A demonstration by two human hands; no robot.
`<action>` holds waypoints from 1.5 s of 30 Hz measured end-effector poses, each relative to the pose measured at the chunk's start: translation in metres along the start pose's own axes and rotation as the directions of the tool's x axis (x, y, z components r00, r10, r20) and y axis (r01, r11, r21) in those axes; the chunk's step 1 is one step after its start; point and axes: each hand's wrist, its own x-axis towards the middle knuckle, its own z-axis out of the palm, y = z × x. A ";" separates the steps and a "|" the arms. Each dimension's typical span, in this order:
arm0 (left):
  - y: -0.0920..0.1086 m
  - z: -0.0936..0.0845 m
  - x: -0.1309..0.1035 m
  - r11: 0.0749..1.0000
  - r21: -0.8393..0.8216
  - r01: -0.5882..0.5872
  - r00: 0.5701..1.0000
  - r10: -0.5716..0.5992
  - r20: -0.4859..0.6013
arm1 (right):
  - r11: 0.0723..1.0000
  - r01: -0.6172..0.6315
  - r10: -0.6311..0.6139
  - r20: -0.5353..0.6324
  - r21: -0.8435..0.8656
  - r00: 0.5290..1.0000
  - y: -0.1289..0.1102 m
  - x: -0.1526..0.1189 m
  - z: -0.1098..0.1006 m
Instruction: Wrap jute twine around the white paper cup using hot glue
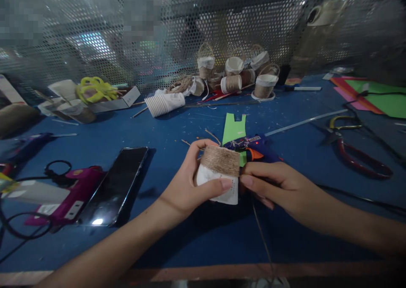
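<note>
Likely winding twine round paper cup, over desk's near middle. Gripping cup with left hand; seemingly pinching twine at cup's right with right hand. Next, probably needs snug pull.

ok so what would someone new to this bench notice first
Likely the white cup partly wrapped in twine, held in the left hand at the centre, with the right hand at its right side. Then perhaps the yellow loops, back left, and the coloured sheets at the right edge, vivid against the blue table.
</note>
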 end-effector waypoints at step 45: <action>0.001 0.003 -0.007 0.999 -0.032 0.034 0.999 -0.033 0.033 | 0.963 -0.156 0.129 0.128 0.222 0.983 0.007 0.002 0.001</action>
